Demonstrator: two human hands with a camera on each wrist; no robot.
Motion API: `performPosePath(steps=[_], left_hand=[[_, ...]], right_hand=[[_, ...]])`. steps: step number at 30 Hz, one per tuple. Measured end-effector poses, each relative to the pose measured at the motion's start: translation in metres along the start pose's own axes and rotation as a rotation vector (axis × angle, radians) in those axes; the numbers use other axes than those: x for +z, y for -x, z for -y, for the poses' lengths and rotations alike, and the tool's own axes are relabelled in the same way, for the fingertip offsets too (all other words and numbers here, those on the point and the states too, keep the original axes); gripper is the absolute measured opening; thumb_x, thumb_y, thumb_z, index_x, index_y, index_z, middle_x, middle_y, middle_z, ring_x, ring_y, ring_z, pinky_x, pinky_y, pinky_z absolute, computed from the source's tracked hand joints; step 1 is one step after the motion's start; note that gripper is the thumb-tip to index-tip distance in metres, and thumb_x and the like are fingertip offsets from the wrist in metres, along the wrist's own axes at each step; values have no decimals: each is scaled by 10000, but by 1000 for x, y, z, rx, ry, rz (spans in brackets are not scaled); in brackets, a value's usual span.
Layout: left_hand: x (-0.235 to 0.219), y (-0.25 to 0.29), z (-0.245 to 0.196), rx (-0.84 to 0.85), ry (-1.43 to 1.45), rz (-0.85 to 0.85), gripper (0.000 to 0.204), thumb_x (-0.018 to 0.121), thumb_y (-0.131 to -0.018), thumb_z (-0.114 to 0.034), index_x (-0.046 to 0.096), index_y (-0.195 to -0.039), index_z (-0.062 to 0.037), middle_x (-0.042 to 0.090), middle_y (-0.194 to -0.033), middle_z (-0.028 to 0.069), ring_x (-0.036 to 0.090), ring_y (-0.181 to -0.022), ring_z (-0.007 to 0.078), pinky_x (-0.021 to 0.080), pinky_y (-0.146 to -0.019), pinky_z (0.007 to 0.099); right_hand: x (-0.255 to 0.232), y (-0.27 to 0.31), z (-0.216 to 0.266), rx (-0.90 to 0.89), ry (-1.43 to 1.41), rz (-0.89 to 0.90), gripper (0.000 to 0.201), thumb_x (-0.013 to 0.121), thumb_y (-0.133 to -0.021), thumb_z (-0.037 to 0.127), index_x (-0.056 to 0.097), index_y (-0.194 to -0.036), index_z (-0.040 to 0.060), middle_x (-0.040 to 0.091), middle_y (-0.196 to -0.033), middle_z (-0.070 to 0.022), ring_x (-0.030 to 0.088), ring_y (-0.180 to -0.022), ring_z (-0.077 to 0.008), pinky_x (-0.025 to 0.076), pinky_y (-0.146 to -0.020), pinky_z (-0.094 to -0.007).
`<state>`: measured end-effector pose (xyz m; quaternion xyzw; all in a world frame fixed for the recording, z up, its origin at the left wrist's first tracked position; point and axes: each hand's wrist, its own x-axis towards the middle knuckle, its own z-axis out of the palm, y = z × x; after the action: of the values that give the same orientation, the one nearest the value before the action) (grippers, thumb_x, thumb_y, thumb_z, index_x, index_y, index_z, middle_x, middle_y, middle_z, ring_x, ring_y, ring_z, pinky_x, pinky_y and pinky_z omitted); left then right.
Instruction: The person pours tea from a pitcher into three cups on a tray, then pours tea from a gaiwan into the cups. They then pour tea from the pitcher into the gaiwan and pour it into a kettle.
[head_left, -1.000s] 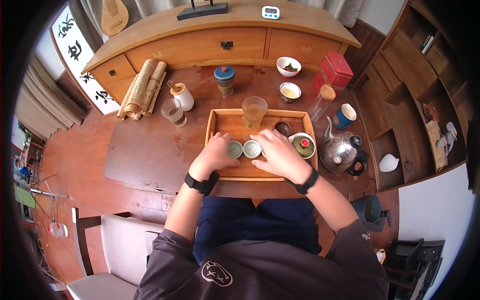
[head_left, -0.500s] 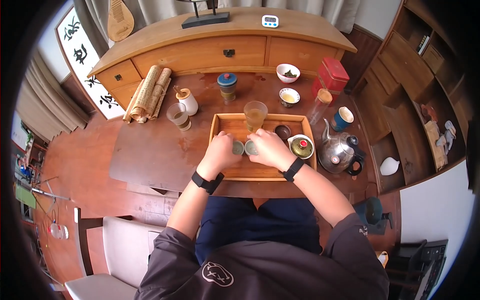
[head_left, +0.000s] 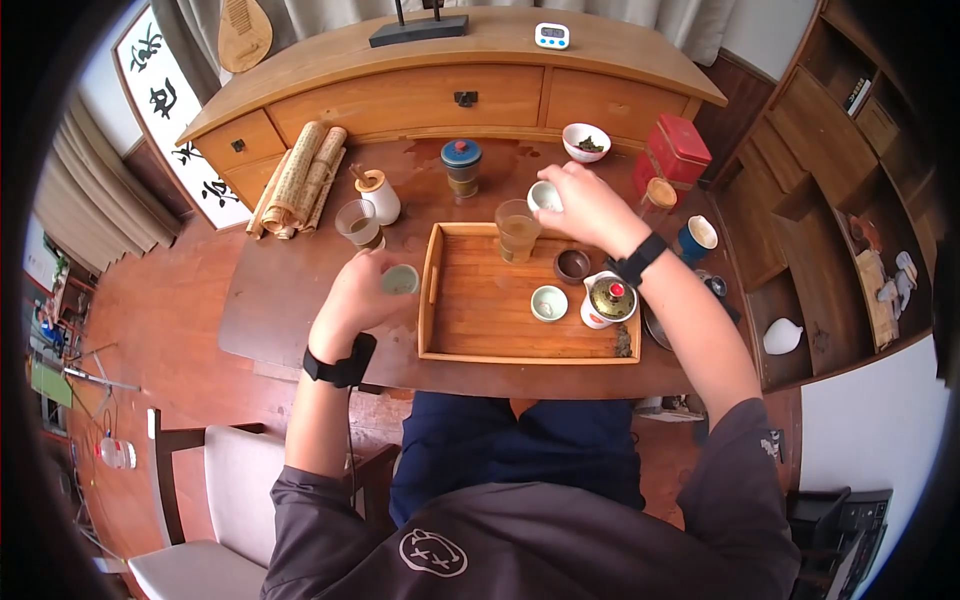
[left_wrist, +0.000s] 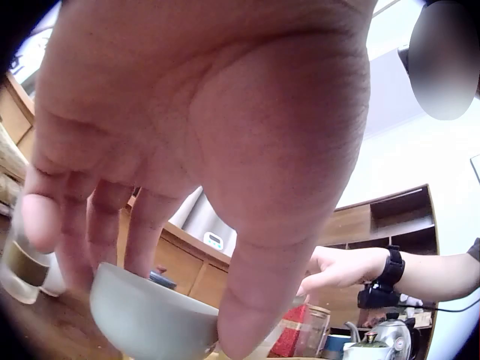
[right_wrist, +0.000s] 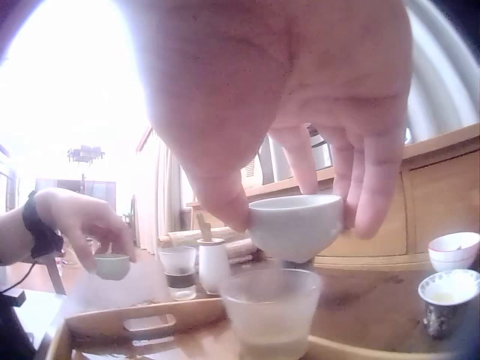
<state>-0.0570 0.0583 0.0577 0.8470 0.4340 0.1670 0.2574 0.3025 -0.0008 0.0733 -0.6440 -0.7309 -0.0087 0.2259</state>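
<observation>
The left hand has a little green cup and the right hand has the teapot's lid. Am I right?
Not quite: the right hand holds a little white cup, as the right wrist view shows. In the head view, the lid sits on the teapot. The left hand does have a little green cup.

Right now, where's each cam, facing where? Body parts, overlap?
Head: on head, forward-down at tray; left hand, right hand, shirt show.
Left wrist: on wrist, past left hand to left cup, shelf; both hands, blurred head show.
Right wrist: on wrist, past right hand to right cup, glass; both hands show.
Wrist views share both hands.
</observation>
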Motion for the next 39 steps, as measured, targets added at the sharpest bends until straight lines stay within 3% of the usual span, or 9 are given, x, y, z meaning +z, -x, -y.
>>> performPosePath(steps=[4, 15, 24, 27, 31, 35, 36, 37, 39], left_hand=[[-1, 0, 33, -83, -67, -21, 522, 873, -661, -235, 742, -1101, 13, 718, -1034, 235, 703, -1031, 395, 569, -920, 455], [37, -5, 77, -67, -20, -8, 536, 892, -647, -172, 723, -1127, -4, 709, -1104, 202, 698, -1043, 376, 567, -930, 434], [48, -7, 77, -79, -45, 46, 560, 896, -653, -124, 704, -1166, -13, 675, -1157, 192, 653, -1157, 377, 548, -987, 435], [45, -7, 75, -67, -78, 67, 597, 900, -661, -128, 691, -1208, -14, 673, -1179, 193, 642, -1180, 378, 543, -1000, 438], [29, -3, 57, -61, -41, 6, 625, 881, -701, -125, 651, -1271, -16, 652, -1214, 209, 609, -1199, 432, 523, -1029, 486], [14, -4, 21, 38, 38, -36, 541, 829, -781, -120, 662, -1284, -12, 667, -1222, 202, 621, -1189, 413, 512, -1041, 465], [15, -4, 11, 85, 89, -28, 515, 825, -791, -125, 671, -1268, -6, 673, -1209, 201, 629, -1179, 403, 513, -1038, 460], [16, -4, 1, 196, 102, -7, 483, 829, -802, -146, 685, -1239, 1, 681, -1185, 205, 642, -1155, 394, 523, -1019, 456], [31, -8, -13, 215, 135, 50, 484, 837, -804, -161, 686, -1235, 1, 684, -1191, 204, 641, -1153, 395, 523, -1018, 458]], right_hand=[[19, -37, -35, -1, 67, 46, 521, 806, -859, 262, 619, -1245, -33, 665, -1134, -294, 688, -1067, -458, 572, -946, -507], [85, -78, -69, 122, 139, 402, 526, 772, -910, 157, 561, -1377, 38, 606, -1327, -288, 641, -1237, -462, 543, -1047, -505], [106, -79, -83, 123, 96, 450, 444, 650, -938, 21, 590, -1377, 39, 611, -1339, -283, 639, -1245, -451, 536, -1060, -482], [107, -80, -88, 113, 71, 417, 433, 682, -932, 25, 614, -1360, 23, 628, -1334, -272, 643, -1237, -436, 534, -1062, -469], [76, -75, -77, 66, 67, 355, 460, 765, -904, 59, 639, -1342, -1, 656, -1307, -270, 649, -1211, -435, 534, -1057, -448], [31, -48, -60, 96, 61, 297, 368, 632, -903, -53, 680, -1267, -28, 705, -1244, -267, 666, -1197, -415, 551, -1002, -459], [6, -38, -37, 164, 26, 404, 356, 654, -930, -15, 668, -1285, -28, 709, -1253, -257, 664, -1216, -416, 559, -993, -455], [3, -21, -36, 183, -25, 388, 365, 688, -944, 32, 654, -1304, -23, 722, -1230, -236, 686, -1176, -388, 567, -980, -451], [-12, 13, -27, 276, -137, 412, 414, 735, -960, 126, 636, -1335, -17, 738, -1194, -216, 715, -1128, -349, 580, -959, -437]])
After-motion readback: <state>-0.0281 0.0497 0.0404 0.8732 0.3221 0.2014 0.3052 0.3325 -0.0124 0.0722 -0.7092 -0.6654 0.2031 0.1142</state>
